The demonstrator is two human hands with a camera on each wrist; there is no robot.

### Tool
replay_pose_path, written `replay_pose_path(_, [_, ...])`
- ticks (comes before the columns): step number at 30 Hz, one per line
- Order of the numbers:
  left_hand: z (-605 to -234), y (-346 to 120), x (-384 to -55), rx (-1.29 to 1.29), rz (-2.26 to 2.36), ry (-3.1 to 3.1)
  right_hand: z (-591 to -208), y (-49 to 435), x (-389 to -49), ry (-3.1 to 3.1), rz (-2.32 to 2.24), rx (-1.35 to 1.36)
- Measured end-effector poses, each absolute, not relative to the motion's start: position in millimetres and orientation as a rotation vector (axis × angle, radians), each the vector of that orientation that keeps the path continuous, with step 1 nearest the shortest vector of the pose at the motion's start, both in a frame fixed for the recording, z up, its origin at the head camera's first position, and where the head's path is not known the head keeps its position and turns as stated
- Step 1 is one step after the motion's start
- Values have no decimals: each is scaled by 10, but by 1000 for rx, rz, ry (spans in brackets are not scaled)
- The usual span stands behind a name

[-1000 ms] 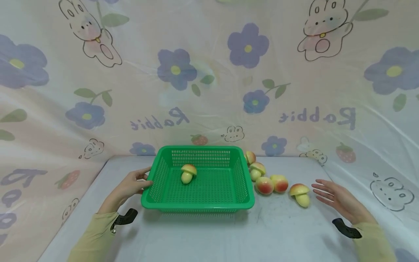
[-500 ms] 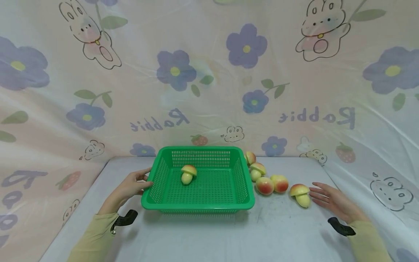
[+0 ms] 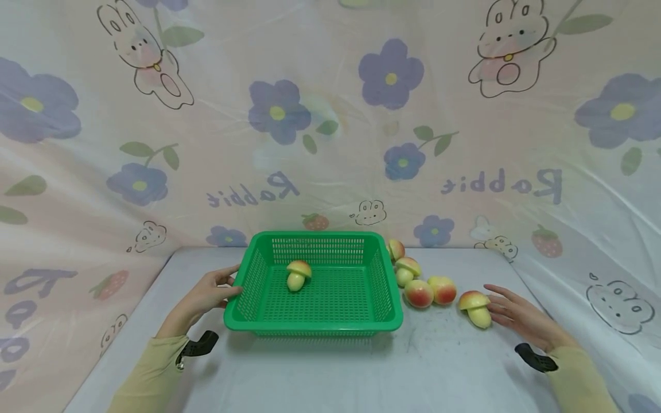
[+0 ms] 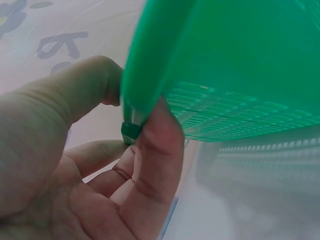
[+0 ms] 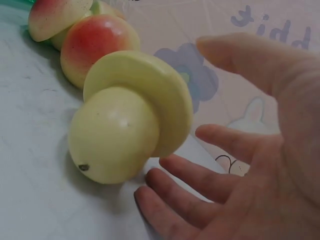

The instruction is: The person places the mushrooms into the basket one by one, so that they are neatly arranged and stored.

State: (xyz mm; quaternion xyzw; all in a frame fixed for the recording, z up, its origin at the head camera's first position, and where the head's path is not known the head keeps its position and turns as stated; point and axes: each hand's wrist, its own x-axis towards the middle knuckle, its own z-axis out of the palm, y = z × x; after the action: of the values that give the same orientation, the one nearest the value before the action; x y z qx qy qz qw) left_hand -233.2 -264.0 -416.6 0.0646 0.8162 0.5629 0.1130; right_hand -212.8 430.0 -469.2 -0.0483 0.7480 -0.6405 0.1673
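A green plastic basket (image 3: pixel 312 325) stands left of the middle of the table, a toy mushroom (image 3: pixel 296 281) lying inside it. My left hand (image 3: pixel 207 295) pinches the basket's left rim; in the left wrist view, thumb and curled fingers (image 4: pixel 159 155) meet around the green edge. Another toy mushroom (image 3: pixel 477 312), with a red-yellow cap and pale stem, lies apart at the right. Beside its cap and stem, my right hand (image 3: pixel 524 318) has its fingers extended, fingertips right at the mushroom. The right wrist view shows the thumb spread away from the mushroom (image 5: pixel 115 135).
Right of the basket sit two red-yellow toy peaches, a front peach (image 3: pixel 419 293) and one beside it (image 3: pixel 442 290). Behind them are a toy mushroom (image 3: pixel 408 269) and a partly hidden piece (image 3: pixel 396 249). A printed curtain (image 3: pixel 330 126) hangs behind the white table (image 3: pixel 330 373).
My right hand has moved left, closing the gap to the mushroom on the right. My left hand and the basket have stayed in place.
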Motion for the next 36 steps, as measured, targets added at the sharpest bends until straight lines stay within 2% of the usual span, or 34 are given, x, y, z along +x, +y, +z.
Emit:
replay_pose_path(14, [-4166, -2638, -2333, 198, 1655, 2401, -4684, 4135, -2211, 2341, -1513, -99])
replay_pose_path(36, [-4153, -2637, -2326, 186, 1666, 2379, -4700, 4033, -2254, 2336, -1550, -130])
